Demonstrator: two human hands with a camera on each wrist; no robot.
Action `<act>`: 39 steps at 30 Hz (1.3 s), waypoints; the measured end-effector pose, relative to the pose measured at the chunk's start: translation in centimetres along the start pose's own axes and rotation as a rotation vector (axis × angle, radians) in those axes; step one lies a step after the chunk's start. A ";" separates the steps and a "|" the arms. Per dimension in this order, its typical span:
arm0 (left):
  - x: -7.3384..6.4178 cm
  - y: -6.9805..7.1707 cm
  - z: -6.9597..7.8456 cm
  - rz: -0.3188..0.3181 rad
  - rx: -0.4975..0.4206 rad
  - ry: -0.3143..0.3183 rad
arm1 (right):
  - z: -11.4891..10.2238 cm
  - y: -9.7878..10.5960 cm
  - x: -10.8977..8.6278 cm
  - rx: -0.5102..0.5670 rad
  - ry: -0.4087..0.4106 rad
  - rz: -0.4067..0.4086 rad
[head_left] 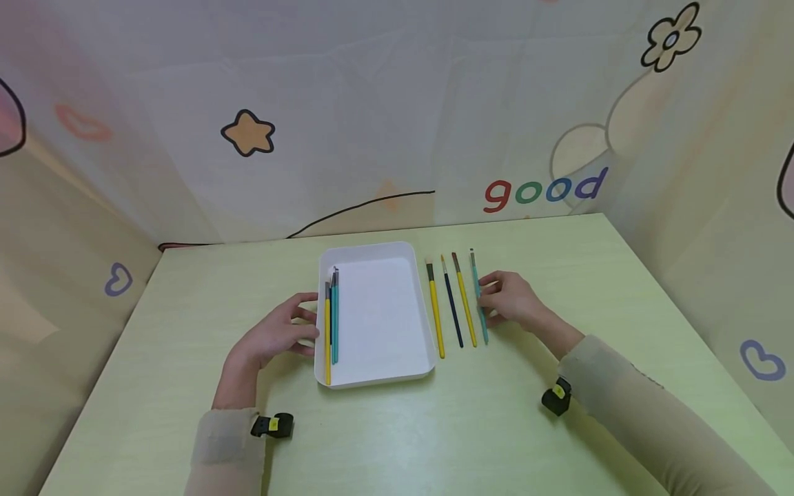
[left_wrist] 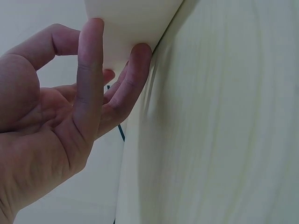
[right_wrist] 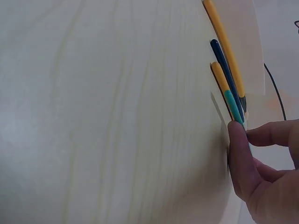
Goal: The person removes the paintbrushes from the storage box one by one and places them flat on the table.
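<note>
My left hand (head_left: 276,335) rests its fairly straight fingertips against the left wall of a white tray (head_left: 378,324); the left wrist view shows them on the tray's side (left_wrist: 133,21). Inside the tray, along its left side, lie a yellow paintbrush (head_left: 327,337), teal brushes (head_left: 336,324) and a dark handle partly hidden between them. Right of the tray, my right hand (head_left: 511,301) pinches a teal paintbrush (head_left: 484,331) between thumb and fingers. In the right wrist view its teal handle (right_wrist: 231,101) overlaps a yellow one.
Beside the tray lie a yellow paintbrush (head_left: 437,310), a navy one (head_left: 452,303) and another yellow one (head_left: 466,303), roughly side by side. The pale wood-grain table (head_left: 384,441) meets a printed curtain (head_left: 347,138) at the back and sides. Each wrist wears a small black camera.
</note>
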State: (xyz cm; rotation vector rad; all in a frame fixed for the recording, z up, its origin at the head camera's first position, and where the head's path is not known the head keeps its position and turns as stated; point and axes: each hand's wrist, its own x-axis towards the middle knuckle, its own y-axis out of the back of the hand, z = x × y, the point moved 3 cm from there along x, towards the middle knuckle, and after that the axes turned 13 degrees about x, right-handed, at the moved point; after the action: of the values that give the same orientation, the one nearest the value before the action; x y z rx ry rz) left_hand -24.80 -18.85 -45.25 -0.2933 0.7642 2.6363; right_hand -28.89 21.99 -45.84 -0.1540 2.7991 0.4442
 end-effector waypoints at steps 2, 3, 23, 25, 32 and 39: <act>0.0 0.0 -0.1 -0.003 -0.002 0.004 | -0.1 0.0 0.0 -0.030 0.005 0.008; 0.0 0.0 -0.1 -0.002 -0.002 0.008 | -0.1 0.0 0.0 -0.045 0.009 0.010; -0.1 0.1 0.1 -0.004 -0.003 0.003 | -0.2 -0.3 -0.1 -0.228 0.092 0.022; 0.0 0.1 0.1 -0.005 -0.004 0.001 | -0.2 -0.4 -0.1 -0.248 0.093 0.024; 0.0 0.1 0.0 -0.005 -0.018 0.002 | -0.3 -0.5 -0.1 -0.282 0.099 0.031; 0.0 0.1 0.0 -0.002 -0.015 -0.004 | -0.9 -0.3 -0.1 -0.328 0.108 0.031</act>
State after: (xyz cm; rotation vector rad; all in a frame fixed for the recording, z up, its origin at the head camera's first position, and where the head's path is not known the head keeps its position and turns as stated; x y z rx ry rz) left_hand -24.84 -18.95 -45.22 -0.2932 0.7425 2.6416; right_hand -28.99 21.42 -45.10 -0.2113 2.8146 0.9273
